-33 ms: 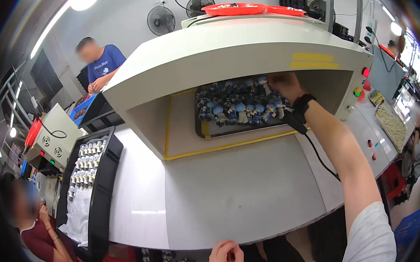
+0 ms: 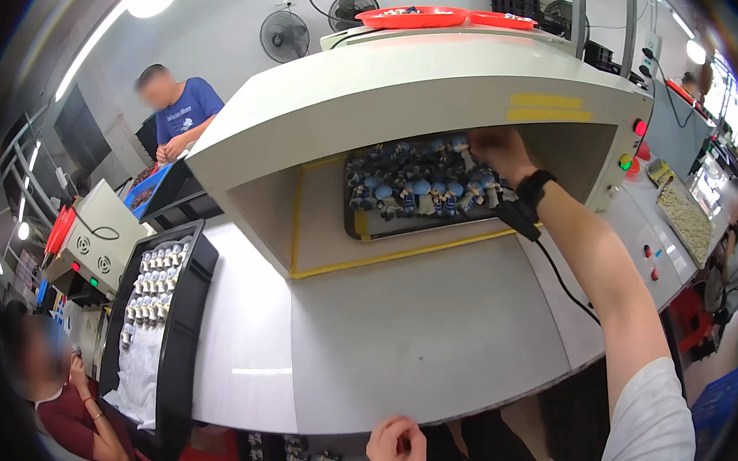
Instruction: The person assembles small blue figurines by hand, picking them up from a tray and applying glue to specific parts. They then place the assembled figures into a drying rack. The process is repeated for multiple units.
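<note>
Inside a cream-coloured booth (image 2: 410, 86) lies a black tray (image 2: 359, 227) crowded with small blue-haired figurines (image 2: 421, 190). My right hand (image 2: 503, 154) reaches into the booth over the tray's right end, among the figurines there. It is dark and smeared, so its fingers and anything in them cannot be made out. A black device with a cord (image 2: 516, 220) sits just below my right wrist, by the tray's right corner. My left hand (image 2: 397, 449) is loosely curled at the table's front edge, with no object visible in it.
To the left stands a black crate (image 2: 181, 337) with rows of figurines on white sheeting. Yellow tape (image 2: 401, 255) edges the booth floor. Red trays (image 2: 409, 17) rest on top. At the left are two people (image 2: 183, 121); figurines (image 2: 297, 459) also lie below the table's front edge.
</note>
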